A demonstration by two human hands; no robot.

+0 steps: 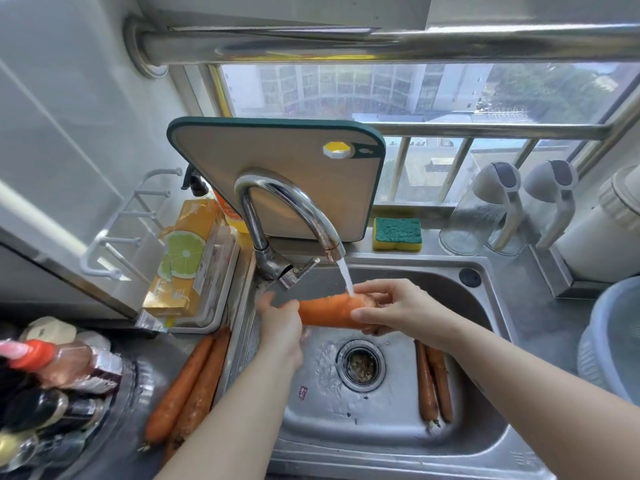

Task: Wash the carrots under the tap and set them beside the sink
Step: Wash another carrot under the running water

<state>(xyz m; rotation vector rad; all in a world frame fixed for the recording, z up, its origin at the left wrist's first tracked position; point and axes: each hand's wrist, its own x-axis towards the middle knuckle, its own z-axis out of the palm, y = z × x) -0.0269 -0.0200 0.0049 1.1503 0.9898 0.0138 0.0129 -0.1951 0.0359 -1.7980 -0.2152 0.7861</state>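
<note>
An orange carrot (329, 310) lies crosswise under the running tap (311, 220), above the steel sink (485, 441). My left hand (278, 323) grips its thin end and my right hand (388, 306) holds its thick top end, where the water stream lands. Two carrots (188, 386) lie on the counter left of the sink. Two more carrots (433, 382) lie inside the sink basin, right of the drain (361, 365).
A cutting board (277, 154) leans behind the tap, a sponge (397, 234) to its right. An orange juice carton (185, 258) and bottles (52, 368) crowd the left counter. Glass jars (485, 216) and a blue basin (609, 341) stand at right.
</note>
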